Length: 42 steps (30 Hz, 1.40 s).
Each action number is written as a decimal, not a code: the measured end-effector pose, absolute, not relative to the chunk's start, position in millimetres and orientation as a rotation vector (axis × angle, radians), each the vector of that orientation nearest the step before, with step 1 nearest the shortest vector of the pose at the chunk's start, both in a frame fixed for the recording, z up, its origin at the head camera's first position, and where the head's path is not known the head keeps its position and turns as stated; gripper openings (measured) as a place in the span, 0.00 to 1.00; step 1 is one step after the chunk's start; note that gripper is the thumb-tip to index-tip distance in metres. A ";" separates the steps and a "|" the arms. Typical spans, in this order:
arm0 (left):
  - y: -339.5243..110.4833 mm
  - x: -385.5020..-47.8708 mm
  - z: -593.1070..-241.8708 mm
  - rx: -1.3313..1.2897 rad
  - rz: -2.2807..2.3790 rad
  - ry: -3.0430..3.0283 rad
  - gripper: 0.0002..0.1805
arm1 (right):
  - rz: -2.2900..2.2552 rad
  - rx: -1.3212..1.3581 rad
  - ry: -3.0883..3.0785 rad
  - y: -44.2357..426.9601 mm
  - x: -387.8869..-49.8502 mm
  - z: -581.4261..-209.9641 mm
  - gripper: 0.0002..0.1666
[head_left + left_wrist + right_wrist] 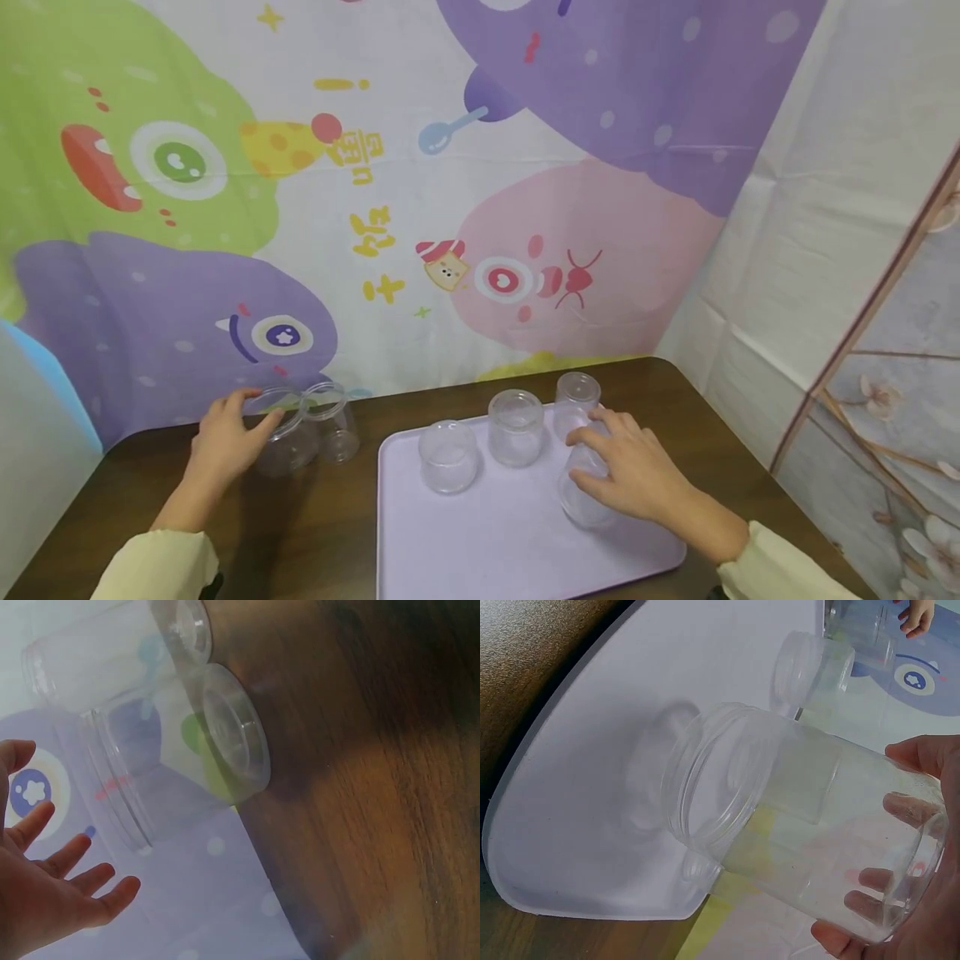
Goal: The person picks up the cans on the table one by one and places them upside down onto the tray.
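My right hand [630, 467] grips a clear plastic jar [799, 825] by its base end, fingers spread round its side. This jar is upside down, its threaded mouth facing the lilac tray [480, 546]; whether the rim touches the tray I cannot tell. My left hand [228, 437] is spread beside the mouth of a wide clear jar [176, 750], with a gap between them in the left wrist view. That jar stands mouth up on the table, and a narrower clear jar [333, 425] stands right next to it.
On the tray stand a short clear jar [448, 458], a taller one [516, 429] and a narrow one [577, 396] near the far edge. The dark wooden table [300, 542] backs onto a cartoon-printed cloth [390, 183]. A floral panel [885, 400] is at the right.
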<state>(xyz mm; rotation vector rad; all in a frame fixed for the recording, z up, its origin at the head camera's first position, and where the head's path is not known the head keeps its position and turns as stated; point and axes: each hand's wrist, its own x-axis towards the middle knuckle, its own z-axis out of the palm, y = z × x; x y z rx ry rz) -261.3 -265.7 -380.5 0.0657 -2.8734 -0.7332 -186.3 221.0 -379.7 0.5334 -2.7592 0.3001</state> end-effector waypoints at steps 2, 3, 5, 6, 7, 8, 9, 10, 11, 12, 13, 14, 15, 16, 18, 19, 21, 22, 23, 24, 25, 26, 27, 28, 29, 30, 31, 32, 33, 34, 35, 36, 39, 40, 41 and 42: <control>-265.7 -263.9 -381.6 0.062 -0.722 -2.891 0.38 | 0.300 0.539 -2.767 221.8 -186.2 -379.9 0.17; -265.9 -265.3 -382.2 0.061 -0.715 -2.901 0.39 | 0.300 0.541 -2.770 222.1 -186.4 -379.8 0.17; -266.0 -267.6 -383.0 0.060 -0.705 -2.917 0.40 | 0.299 0.543 -2.772 222.5 -187.3 -379.9 0.17; -266.1 -268.7 -383.3 0.057 -0.700 -2.923 0.40 | 0.298 0.546 -2.772 222.8 -187.7 -379.9 0.17; -266.1 -269.7 -383.5 0.055 -0.696 -2.929 0.41 | 0.299 0.548 -2.770 222.9 -188.2 -380.0 0.17; -266.1 -270.7 -383.7 0.052 -0.691 -2.934 0.41 | 0.298 0.548 -2.769 223.0 -188.7 -380.1 0.17; -266.2 -271.7 -384.0 0.048 -0.684 -2.941 0.41 | 0.297 0.548 -2.767 223.0 -189.0 -380.2 0.17; -266.2 -272.7 -384.4 0.046 -0.679 -2.947 0.41 | 0.297 0.548 -2.766 223.0 -189.2 -380.5 0.17; -266.5 -273.8 -384.8 0.041 -0.676 -2.956 0.42 | 0.297 0.548 -2.766 223.0 -189.1 -380.6 0.18; -266.9 -274.7 -385.1 0.036 -0.675 -2.963 0.42 | 0.298 0.549 -2.767 223.1 -188.9 -380.8 0.18; -267.2 -275.9 -385.0 0.032 -0.673 -2.967 0.42 | 0.297 0.549 -2.768 223.0 -189.2 -380.7 0.18; -267.5 -277.1 -385.1 0.027 -0.670 -2.971 0.42 | 0.294 0.549 -2.768 223.0 -189.4 -380.5 0.18; -267.8 -278.2 -385.0 0.024 -0.670 -2.975 0.42 | 0.291 0.550 -2.769 223.1 -189.5 -380.4 0.18; -268.2 -279.3 -384.9 0.019 -0.669 -2.978 0.42 | 0.288 0.550 -2.771 223.2 -189.7 -380.3 0.18; -268.7 -281.5 -384.8 0.008 -0.659 -2.983 0.41 | 0.280 0.550 -2.774 223.6 -190.2 -380.2 0.18; -268.6 -282.4 -384.9 0.004 -0.651 -2.987 0.41 | 0.277 0.550 -2.776 224.0 -190.3 -380.0 0.18; -268.9 -283.8 -384.9 -0.006 -0.643 -2.998 0.40 | 0.272 0.550 -2.779 224.6 -190.8 -380.1 0.17; -269.1 -284.4 -385.0 -0.008 -0.639 -3.003 0.40 | 0.271 0.551 -2.781 224.9 -191.1 -380.1 0.17; -269.3 -284.8 -385.0 -0.011 -0.635 -3.010 0.40 | 0.270 0.553 -2.782 225.2 -191.3 -380.2 0.17; -269.3 -285.3 -385.1 -0.013 -0.632 -3.016 0.40 | 0.271 0.554 -2.783 225.5 -191.5 -380.2 0.17; -269.2 -285.7 -385.1 -0.014 -0.630 -3.021 0.40 | 0.272 0.554 -2.784 225.7 -191.9 -380.4 0.17; -269.4 -286.2 -384.9 -0.015 -0.633 -3.028 0.41 | 0.270 0.555 -2.785 225.8 -192.3 -380.6 0.17; -269.6 -286.6 -384.7 -0.016 -0.634 -3.034 0.41 | 0.270 0.557 -2.784 226.0 -192.8 -380.7 0.17; -269.5 -287.1 -384.8 -0.017 -0.634 -3.039 0.41 | 0.267 0.559 -2.784 226.0 -193.6 -380.8 0.17; -269.7 -287.7 -385.0 -0.019 -0.632 -3.042 0.42 | 0.262 0.561 -2.783 226.2 -194.4 -380.9 0.17; -269.7 -288.4 -385.3 -0.021 -0.633 -3.045 0.42 | 0.259 0.562 -2.782 226.2 -195.3 -381.1 0.17; -269.9 -288.8 -385.6 -0.023 -0.634 -3.049 0.42 | 0.254 0.564 -2.783 226.3 -196.3 -381.2 0.17; -270.2 -289.5 -385.9 -0.024 -0.637 -3.052 0.42 | 0.249 0.566 -2.782 226.4 -197.0 -381.2 0.17; -270.3 -290.0 -386.5 -0.026 -0.633 -3.054 0.42 | 0.246 0.566 -2.783 226.6 -197.9 -381.4 0.17; -270.5 -290.7 -387.1 -0.028 -0.629 -3.055 0.42 | 0.241 0.565 -2.785 226.7 -198.6 -381.4 0.17; -271.0 -291.3 -387.4 -0.029 -0.624 -3.057 0.42 | 0.240 0.565 -2.787 226.9 -199.1 -381.4 0.17; -271.4 -291.8 -387.5 -0.031 -0.623 -3.059 0.42 | 0.240 0.565 -2.790 227.0 -199.6 -381.5 0.17; -272.8 -293.5 -387.6 -0.035 -0.607 -3.066 0.43 | 0.238 0.566 -2.798 227.7 -201.2 -381.6 0.17; -273.6 -294.3 -387.5 -0.037 -0.602 -3.068 0.44 | 0.239 0.568 -2.800 228.0 -201.7 -381.7 0.17; -273.9 -294.7 -387.2 -0.039 -0.600 -3.069 0.44 | 0.240 0.570 -2.802 228.2 -202.2 -381.7 0.17; -274.3 -295.3 -387.0 -0.042 -0.602 -3.069 0.44 | 0.239 0.572 -2.805 228.5 -202.8 -381.7 0.17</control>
